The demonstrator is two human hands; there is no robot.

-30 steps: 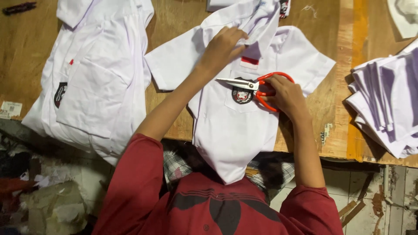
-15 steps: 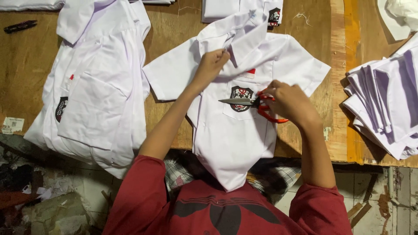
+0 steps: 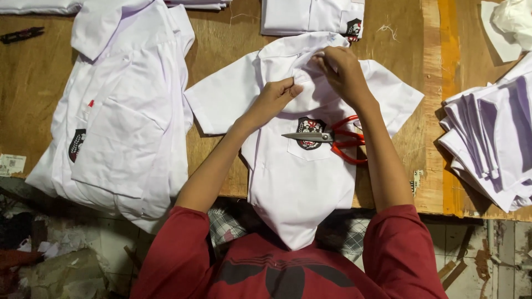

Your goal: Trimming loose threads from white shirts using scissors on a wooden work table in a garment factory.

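Head view, both hands — left hand [image 3: 275, 98], right hand [image 3: 342, 70] — pinching white shirt [image 3: 302, 177] collar

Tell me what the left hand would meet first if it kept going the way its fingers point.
The left hand points up and right along the white shirt, toward its collar. It would likely meet the right hand first, already gripping that collar; depth looks shared.

Left hand [image 3: 275, 95] and right hand [image 3: 341, 69] raised together, fingers pinched, forearms converging.
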